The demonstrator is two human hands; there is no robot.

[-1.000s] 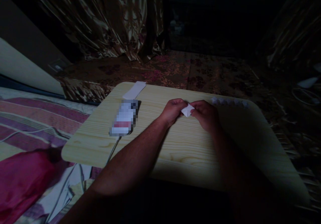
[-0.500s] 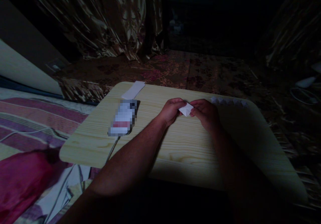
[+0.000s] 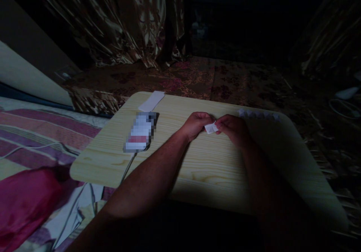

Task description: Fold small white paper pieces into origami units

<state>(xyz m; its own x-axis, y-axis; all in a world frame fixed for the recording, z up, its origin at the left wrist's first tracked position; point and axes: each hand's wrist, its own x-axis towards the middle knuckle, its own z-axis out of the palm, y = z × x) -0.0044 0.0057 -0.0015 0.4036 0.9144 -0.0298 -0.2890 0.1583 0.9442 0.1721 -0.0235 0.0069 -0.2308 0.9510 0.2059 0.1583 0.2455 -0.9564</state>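
Note:
A small folded piece of white paper (image 3: 210, 128) is pinched between both hands, above the middle of the wooden table. My left hand (image 3: 196, 125) is closed on its left side, thumb on top. From the right, my right hand (image 3: 232, 128) grips the other side between thumb and fingers. Creases show on the paper's face; its edges are partly hidden by the fingertips. Just beyond my right hand, several small folded white paper pieces (image 3: 258, 115) stand in a row near the table's far right edge.
On the left of the light wooden table (image 3: 208, 165) lies a phone (image 3: 139, 131) with a cable (image 3: 129, 168) plugged in. Behind it is a stack of white paper strips (image 3: 152, 100). A bed with a striped cover (image 3: 36, 126) borders the left; a patterned curtain (image 3: 141, 22) hangs behind.
The paper between my hands has been turned or folded: its pointed, diamond-like outline now looks narrower and more rectangular. My hands stay close together, and the view has shifted slightly.

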